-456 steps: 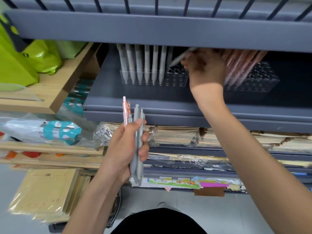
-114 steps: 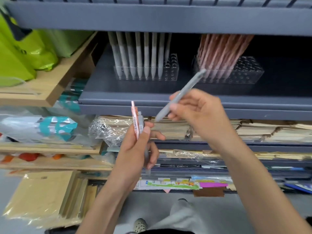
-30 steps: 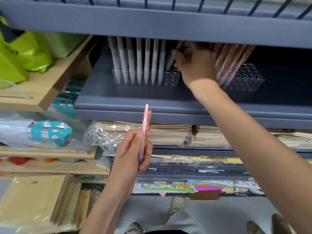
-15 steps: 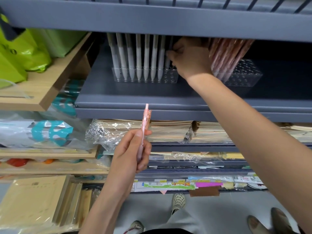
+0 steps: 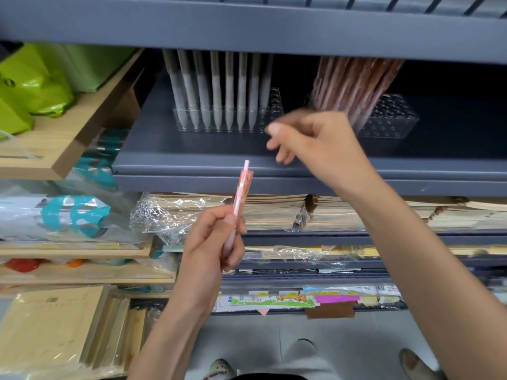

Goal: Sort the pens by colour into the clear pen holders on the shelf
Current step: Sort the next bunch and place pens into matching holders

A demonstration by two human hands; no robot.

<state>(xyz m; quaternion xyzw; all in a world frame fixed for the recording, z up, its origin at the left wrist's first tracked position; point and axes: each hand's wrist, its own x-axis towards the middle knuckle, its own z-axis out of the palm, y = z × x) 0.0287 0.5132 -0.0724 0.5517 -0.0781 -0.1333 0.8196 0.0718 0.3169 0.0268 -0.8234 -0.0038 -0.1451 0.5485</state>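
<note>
- Left hand [image 5: 211, 242]: clenched round one pale pink click pen [image 5: 242, 192], thumb on the barrel. Pen is near upright, clicker end up, in the air in front of the dark grey metal shelf [image 5: 178, 160] edge.
- Right hand [image 5: 321, 144]: motion-blurred, fingers loosely curled, nothing in it. It hangs over the shelf front, between the two holders.
- Left clear plastic pen holder [image 5: 273, 111]: on the shelf, a row of pale grey pens [image 5: 216, 91] standing upright, tips down. The rightmost holes look empty.
- Right clear plastic pen holder [image 5: 392, 119]: same shelf, well apart from the left one. A bunch of pink pens [image 5: 354, 86] sits at its left end and leans; the right part shows bare holes.
- Shelf below: stacks of plastic-wrapped paper goods [image 5: 274, 209].
- Far left: lime green bags [image 5: 33, 78] on a wooden shelf [image 5: 68, 133].
</note>
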